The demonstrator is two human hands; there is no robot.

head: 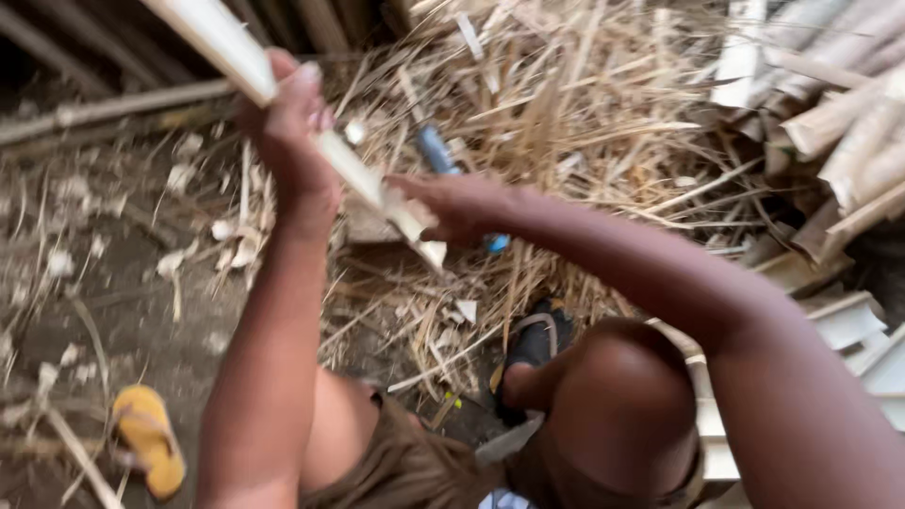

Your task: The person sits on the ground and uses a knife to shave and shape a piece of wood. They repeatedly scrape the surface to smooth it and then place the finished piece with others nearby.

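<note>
Presently I am logging, from the head view, the following items.

Item one: a long, pale, flat split strip of bamboo-like wood (247, 64), which is running aslant from the upper left edge down toward the middle of the frame, ending in a ragged tip.

Item two: the left hand (294, 127), which is clenching around the upper part of that strip, fingers wrapping over it, wrist raised.

Item three: the right hand (451, 203), which is meeting the strip near its lower end; I am seeing it pressing against the wood, but blur is keeping me from telling whether the fingers are closing on it or on something else.

Item four: a blue cylindrical object (436, 149), which is lying in the straw just behind the right hand, partly hidden.

Item five: a heap of dry, straw-coloured shavings and splinters (566, 113), which is covering the ground beyond the hands.

Item six: a stack of pale split slats (848, 132), which is leaning at the right edge.

Item seven: a yellow rubber sandal (148, 438), which is lying on the dark dirt floor (113, 292) at lower left, well apart from the hands.

Item eight: a black sandal with tan straps (535, 341), which is sitting on a foot between the knees.
</note>
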